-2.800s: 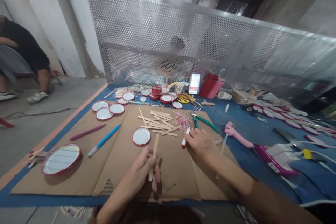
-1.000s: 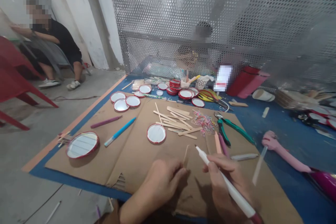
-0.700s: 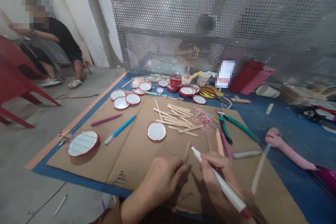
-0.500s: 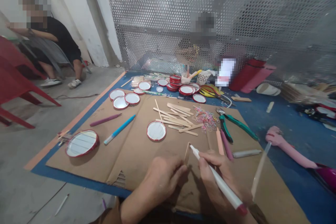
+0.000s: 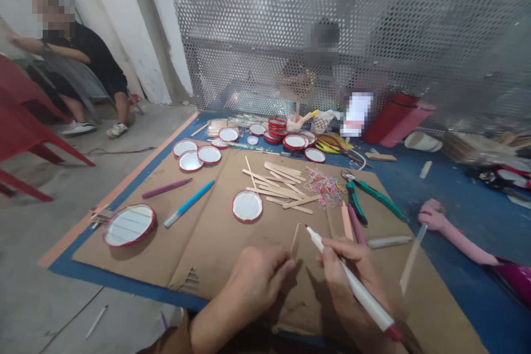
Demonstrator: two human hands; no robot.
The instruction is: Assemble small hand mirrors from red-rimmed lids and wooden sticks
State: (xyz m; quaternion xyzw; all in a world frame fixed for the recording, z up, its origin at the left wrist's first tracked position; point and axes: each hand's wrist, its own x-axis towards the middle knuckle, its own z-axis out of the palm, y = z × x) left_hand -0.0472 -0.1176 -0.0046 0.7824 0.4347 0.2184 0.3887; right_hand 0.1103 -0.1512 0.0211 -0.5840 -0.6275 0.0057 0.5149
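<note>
The left hand (image 5: 257, 282) is almost closed, with the fingers curled, and it seems to pinch a thin wooden stick (image 5: 295, 238) at its lower end; the fingers hide this end, so I cannot see the grip exactly. The stick stands up a little tilted just above these fingers, over the brown cardboard sheet (image 5: 199, 268). The right hand (image 5: 348, 271) is closed around a white marker pen (image 5: 365, 301) as for writing, and the pen tip points toward the stick and is very near it, but I cannot tell if they touch. The step in hand looks like marking this stick with the pen, and the next move seems to call for a steady left hand and the tip placed on the wood. Just beyond the hands lie an orange stick (image 5: 347, 228), a purple pen (image 5: 357, 232) and a grey pen (image 5: 389, 241). Farther up are green-handled pliers (image 5: 369, 196), a loose heap of rubber bands (image 5: 326, 187), a group of craft sticks (image 5: 282, 185) and a red-rimmed round lid (image 5: 247, 206). On the left side of the cardboard are a blue pen (image 5: 188, 203) and a larger round lid (image 5: 129, 225). A seated person (image 5: 83, 50) is well apart, near the wall.
</note>
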